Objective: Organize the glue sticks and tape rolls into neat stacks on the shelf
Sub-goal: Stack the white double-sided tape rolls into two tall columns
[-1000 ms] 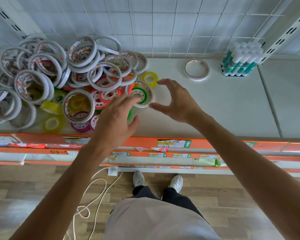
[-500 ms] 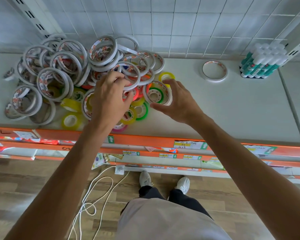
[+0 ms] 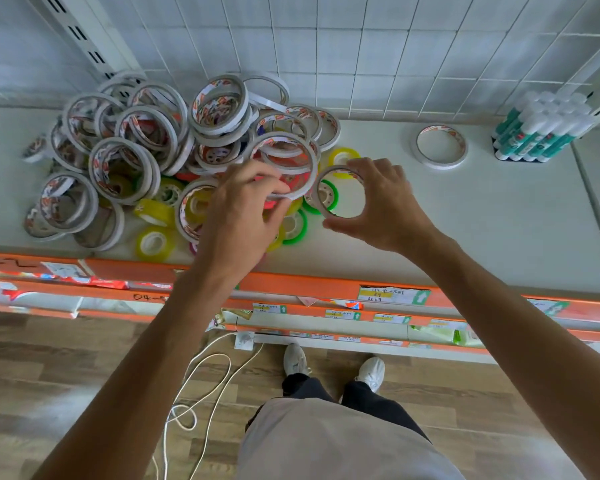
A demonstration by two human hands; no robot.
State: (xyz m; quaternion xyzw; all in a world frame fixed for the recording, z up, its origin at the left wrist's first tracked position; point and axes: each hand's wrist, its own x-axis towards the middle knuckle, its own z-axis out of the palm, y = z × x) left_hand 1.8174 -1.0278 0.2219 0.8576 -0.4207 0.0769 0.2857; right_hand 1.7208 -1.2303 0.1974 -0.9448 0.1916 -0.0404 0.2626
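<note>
— Since half a second ago, what is moving?

— Both hands are lifting white rolls out of the heap. The right hand (image 3: pixel 383 202), which was only closing round a roll lying on the coloured ones, is now holding that white tape roll (image 3: pixel 340 191) raised above them, thumb under the near rim and fingers (image 3: pixel 362 168) curled over the far rim. The left hand (image 3: pixel 243 211) was resting on top of the heap and is now pinching a larger white ring (image 3: pixel 284 164) at its near edge.

— Where is everything else sitting?

— The tape pile (image 3: pixel 146 157) is sprawling over the left part of the shelf (image 3: pixel 482 230), white rings on top, small yellow and green rolls (image 3: pixel 293 225) underneath and in front. One single white roll (image 3: pixel 440 146) is lying flat, well apart to the right, and the glue sticks (image 3: pixel 537 129) are standing bundled upright by the right-hand post.

— How should the person be doing this step?

— Probably they are pulling like-sized rings to start a stack. It would be wise to lift each ring straight up, since neighbours are overlapping and may get dragged off the shelf edge. Setting them flat, rims aligned, perhaps on that lone roll, would keep the stack from leaning.
</note>
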